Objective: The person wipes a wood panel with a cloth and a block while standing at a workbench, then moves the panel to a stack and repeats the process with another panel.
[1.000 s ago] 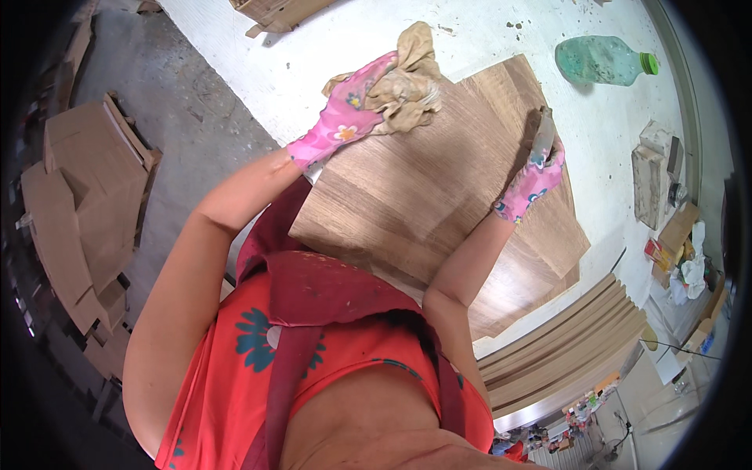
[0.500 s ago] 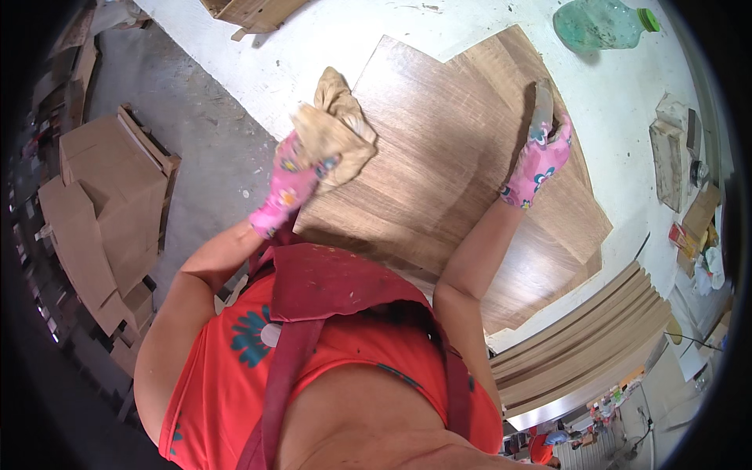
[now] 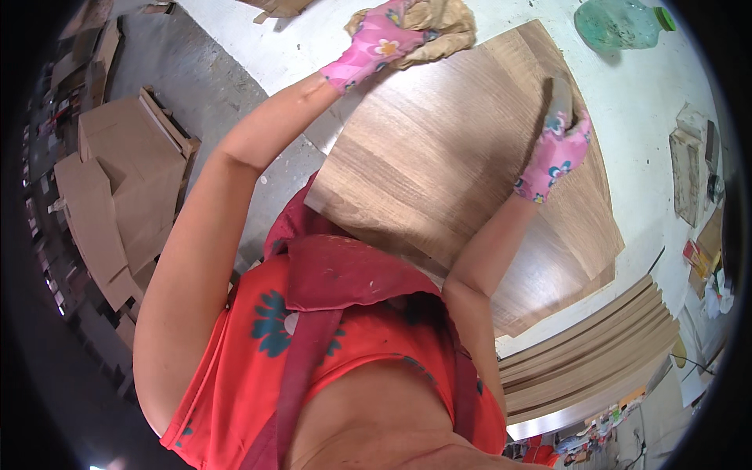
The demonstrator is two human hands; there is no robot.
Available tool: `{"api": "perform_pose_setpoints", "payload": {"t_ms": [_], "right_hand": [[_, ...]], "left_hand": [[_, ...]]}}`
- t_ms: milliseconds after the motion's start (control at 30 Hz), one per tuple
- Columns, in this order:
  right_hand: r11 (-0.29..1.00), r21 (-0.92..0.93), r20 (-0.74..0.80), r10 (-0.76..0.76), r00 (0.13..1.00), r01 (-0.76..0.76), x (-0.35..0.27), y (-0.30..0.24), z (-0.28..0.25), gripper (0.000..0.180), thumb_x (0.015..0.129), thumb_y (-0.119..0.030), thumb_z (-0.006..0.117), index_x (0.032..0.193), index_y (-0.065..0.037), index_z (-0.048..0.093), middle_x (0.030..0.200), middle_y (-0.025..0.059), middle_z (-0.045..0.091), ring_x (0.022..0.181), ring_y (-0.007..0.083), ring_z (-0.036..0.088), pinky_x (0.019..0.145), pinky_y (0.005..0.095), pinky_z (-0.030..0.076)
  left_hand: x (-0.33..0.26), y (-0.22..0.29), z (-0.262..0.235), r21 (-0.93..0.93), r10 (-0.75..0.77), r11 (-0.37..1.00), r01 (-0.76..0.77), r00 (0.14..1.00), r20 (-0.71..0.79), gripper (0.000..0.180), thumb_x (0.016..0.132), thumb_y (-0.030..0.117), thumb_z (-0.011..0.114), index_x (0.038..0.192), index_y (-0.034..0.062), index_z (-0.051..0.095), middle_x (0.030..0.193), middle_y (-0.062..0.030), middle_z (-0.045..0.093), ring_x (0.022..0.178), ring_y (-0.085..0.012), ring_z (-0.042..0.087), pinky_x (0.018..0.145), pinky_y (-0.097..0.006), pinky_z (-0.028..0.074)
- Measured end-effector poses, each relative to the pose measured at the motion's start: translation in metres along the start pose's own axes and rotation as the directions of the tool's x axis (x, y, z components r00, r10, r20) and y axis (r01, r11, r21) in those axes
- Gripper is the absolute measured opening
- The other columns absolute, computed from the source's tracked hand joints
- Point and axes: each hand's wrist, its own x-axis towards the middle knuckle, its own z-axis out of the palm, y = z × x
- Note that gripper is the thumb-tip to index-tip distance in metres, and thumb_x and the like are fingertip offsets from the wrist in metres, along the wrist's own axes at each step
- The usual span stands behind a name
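Observation:
My left hand [image 3: 382, 43], in a pink flowered glove, is closed on a crumpled beige rag [image 3: 448, 33] at the far left corner of a brown wood-grain board [image 3: 423, 133]. Another wood-grain board [image 3: 572, 286] shows beneath it, turned at a different angle. My right hand [image 3: 552, 157], gloved alike with greyish finger fronts, is over the right part of the upper board. Its fingers stretch away from me with the thumb apart, and I see nothing held in it.
The boards lie on a white work surface [image 3: 634, 149]. A greenish clear bottle [image 3: 615, 25] with a green cap lies at the far right. Stacked boards [image 3: 587, 352] are at the near right, cardboard boxes [image 3: 129, 168] at the left. A dirty block [image 3: 686, 176] sits at the right edge.
My left hand has carried the rag away from me and to the right, from the board's left edge to its far corner. The right hand keeps its place on the board.

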Motion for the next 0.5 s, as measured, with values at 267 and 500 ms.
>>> {"api": "perform_pose_setpoints", "payload": {"t_ms": [267,500], "right_hand": [[0.993,-0.110,0.024,0.047,0.999,-0.044,0.004,-0.008,-0.008,0.036,0.086,-0.019,0.061,0.116,-0.001,0.058,0.103,0.0152,0.065,0.088,0.0274,0.063,0.079,0.0352,0.048],[0.996,-0.086,0.011,0.038,0.999,-0.037,0.004,0.009,0.000,0.037,0.086,-0.021,0.063,0.118,-0.003,0.059,0.099,0.0124,0.065,0.080,0.0228,0.062,0.071,0.0329,0.049]], "left_hand": [[-0.063,-0.011,0.011,-0.035,0.121,0.991,-0.128,0.981,-0.149,0.054,0.074,-0.008,0.071,0.124,-0.0059,0.048,0.090,-0.0041,0.062,0.068,-0.0063,0.058,0.050,-0.018,0.044],[-0.208,-0.018,-0.017,-0.177,-0.076,0.984,0.036,0.970,-0.231,0.066,0.066,-0.019,0.064,0.127,-0.0016,0.045,0.119,-0.0113,0.055,0.109,-0.0216,0.056,0.093,-0.031,0.047]]}}
